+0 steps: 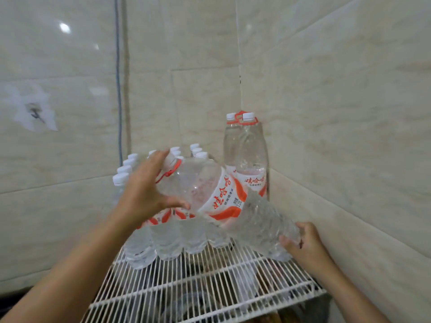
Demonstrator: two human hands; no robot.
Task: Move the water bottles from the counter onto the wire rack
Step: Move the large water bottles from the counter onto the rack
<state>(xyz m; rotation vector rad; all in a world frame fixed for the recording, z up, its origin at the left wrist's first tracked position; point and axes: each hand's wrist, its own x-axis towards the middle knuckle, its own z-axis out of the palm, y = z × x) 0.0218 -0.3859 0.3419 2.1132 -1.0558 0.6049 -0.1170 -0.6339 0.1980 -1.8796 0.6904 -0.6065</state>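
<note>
The large clear plastic water bottle w/ red-white label [224, 201] is held tilted above the white wire rack [210, 287]: neck up-left, clamped by left hand [144, 194]; base down-right, cupped by right hand [303, 243], nearer the free rack space.

The large bottle [224, 201] is motion-blurred along its lower half, its base covered by the right hand [305, 243]. It and the left hand [144, 194] hide much of the small bottles [168, 241] behind. The wire rack [210, 287] runs off the bottom edge; dark shapes beneath its wires cannot be told.
</note>
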